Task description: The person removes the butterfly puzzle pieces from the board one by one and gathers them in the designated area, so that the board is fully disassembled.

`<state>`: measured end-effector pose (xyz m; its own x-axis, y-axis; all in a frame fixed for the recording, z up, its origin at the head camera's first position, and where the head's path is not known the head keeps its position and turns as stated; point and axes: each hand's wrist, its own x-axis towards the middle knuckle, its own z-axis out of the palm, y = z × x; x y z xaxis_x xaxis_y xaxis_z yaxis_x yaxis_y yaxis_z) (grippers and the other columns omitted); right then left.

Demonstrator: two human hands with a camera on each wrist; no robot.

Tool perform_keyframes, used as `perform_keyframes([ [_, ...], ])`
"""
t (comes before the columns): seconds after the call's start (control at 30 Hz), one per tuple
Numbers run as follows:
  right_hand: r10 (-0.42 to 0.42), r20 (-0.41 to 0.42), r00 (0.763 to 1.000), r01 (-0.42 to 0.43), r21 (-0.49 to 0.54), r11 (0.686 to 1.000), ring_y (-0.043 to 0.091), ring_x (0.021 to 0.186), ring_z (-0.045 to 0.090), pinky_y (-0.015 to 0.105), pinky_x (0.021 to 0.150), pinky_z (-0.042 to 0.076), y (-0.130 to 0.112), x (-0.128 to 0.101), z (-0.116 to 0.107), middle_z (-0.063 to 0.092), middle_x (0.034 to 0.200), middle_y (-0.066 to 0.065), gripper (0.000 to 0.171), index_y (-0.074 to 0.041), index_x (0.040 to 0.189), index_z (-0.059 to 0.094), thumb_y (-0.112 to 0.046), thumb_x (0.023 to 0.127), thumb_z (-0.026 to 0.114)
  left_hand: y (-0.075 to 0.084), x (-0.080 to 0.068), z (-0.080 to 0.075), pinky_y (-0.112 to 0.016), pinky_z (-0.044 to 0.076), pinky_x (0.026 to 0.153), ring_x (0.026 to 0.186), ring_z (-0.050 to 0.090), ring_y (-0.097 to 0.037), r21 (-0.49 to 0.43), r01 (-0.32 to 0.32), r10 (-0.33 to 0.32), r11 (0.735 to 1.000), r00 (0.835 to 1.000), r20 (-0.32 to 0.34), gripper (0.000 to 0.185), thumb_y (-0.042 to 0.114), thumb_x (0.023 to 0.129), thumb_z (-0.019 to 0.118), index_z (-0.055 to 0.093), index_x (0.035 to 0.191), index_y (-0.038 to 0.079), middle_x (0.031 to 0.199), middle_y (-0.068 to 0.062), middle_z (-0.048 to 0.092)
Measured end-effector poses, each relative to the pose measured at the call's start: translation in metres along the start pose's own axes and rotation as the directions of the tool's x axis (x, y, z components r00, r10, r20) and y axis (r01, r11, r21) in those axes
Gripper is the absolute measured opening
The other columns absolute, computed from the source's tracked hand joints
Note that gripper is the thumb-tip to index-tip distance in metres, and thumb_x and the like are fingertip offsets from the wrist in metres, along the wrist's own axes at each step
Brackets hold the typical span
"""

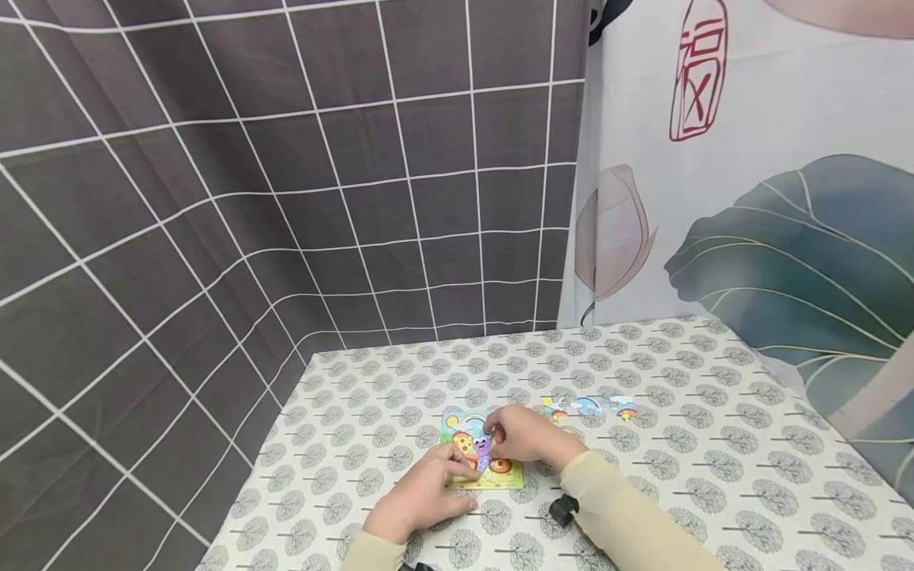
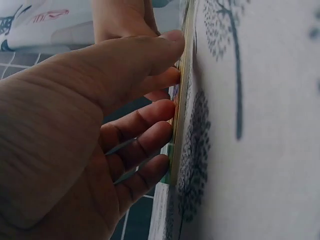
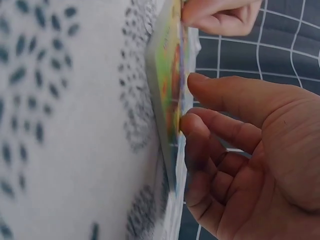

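A colorful puzzle board [image 1: 510, 481] with mushroom houses and a rainbow lies flat on the table. At its middle is a purple puzzle piece [image 1: 481, 454] with a smiling cartoon face. My left hand [image 1: 427, 488] reaches in from the lower left, its fingertips on the board and the index finger by the piece's lower end. From the right, my right hand [image 1: 527, 434] holds the piece at its edge between curled thumb and index finger. In the right wrist view, those fingertips sit right at the surface of the board [image 3: 167, 85].
Three small picture pieces lie in a row behind my right hand, the middle one a rainbow piece [image 1: 589, 406]. The table has a white cloth [image 1: 400, 381] printed with trees. A dark grid curtain [image 1: 343, 198] and a white floral curtain [image 1: 643, 95] stand behind it.
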<state>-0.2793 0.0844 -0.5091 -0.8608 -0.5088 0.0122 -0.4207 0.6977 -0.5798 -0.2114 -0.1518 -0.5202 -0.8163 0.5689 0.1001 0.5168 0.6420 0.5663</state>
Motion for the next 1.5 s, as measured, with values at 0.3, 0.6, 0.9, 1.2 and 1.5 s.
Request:
perform_keyframes([
  [0.3,0.071,0.0,0.997,-0.071,-0.008,0.997,0.009,0.056,0.049,0.027,0.058,0.046,-0.0034,0.0029,0.0062,0.054,0.064,-0.006,0.024,-0.012,0.101,0.073,-0.01,0.078,0.082,0.0021,0.0003,0.0004,-0.025,0.05,0.094,0.103,0.049,-0.001,0.043,-0.007,0.007,0.999,1.0,0.001,0.043,0.027,0.081,0.089,0.079,0.123,0.024,0.11,0.018,0.052],
  [0.6,0.099,0.006,0.995,-0.099,-0.011,0.995,0.01,0.057,0.05,0.027,0.057,0.046,-0.0061,0.0043,0.0081,0.056,0.065,-0.005,0.029,-0.01,0.104,0.071,-0.01,0.078,0.084,0.0051,-0.0013,-0.0002,-0.024,0.05,0.093,0.103,0.049,-0.002,0.099,-0.032,0.031,0.995,0.999,0.014,0.048,0.026,0.083,0.087,0.076,0.129,0.02,0.112,0.016,0.053],
  [0.9,0.105,-0.001,0.994,-0.105,0.002,0.994,0.011,0.062,0.05,0.027,0.059,0.045,-0.0055,0.005,0.008,0.055,0.071,-0.004,0.029,-0.014,0.101,0.069,-0.011,0.078,0.087,0.008,-0.0028,-0.002,-0.026,0.05,0.093,0.104,0.049,-0.004,0.135,-0.05,0.049,0.99,0.999,0.011,0.051,0.026,0.083,0.087,0.075,0.132,0.019,0.115,0.013,0.054],
  [1.2,0.094,-0.022,0.995,-0.093,0.031,0.995,0.014,0.067,0.05,0.029,0.059,0.044,-0.007,0.0047,0.0044,0.056,0.078,-0.002,0.032,-0.016,0.096,0.065,-0.01,0.077,0.09,0.0084,0.0014,-0.0041,-0.024,0.05,0.089,0.099,0.049,-0.002,0.151,-0.009,0.004,0.988,0.999,0.032,0.051,0.028,0.084,0.085,0.073,0.134,0.022,0.108,0.016,0.052],
  [1.5,0.073,-0.077,0.994,-0.071,0.022,0.997,0.011,0.065,0.054,0.028,0.062,0.049,-0.0056,0.006,0.0058,0.058,0.073,-0.008,0.023,-0.018,0.091,0.065,-0.009,0.083,0.085,0.0065,0.0002,-0.0019,-0.024,0.05,0.089,0.099,0.049,-0.002,0.147,-0.005,0.0,0.989,0.999,0.032,0.053,0.029,0.083,0.085,0.073,0.135,0.023,0.109,0.016,0.052],
])
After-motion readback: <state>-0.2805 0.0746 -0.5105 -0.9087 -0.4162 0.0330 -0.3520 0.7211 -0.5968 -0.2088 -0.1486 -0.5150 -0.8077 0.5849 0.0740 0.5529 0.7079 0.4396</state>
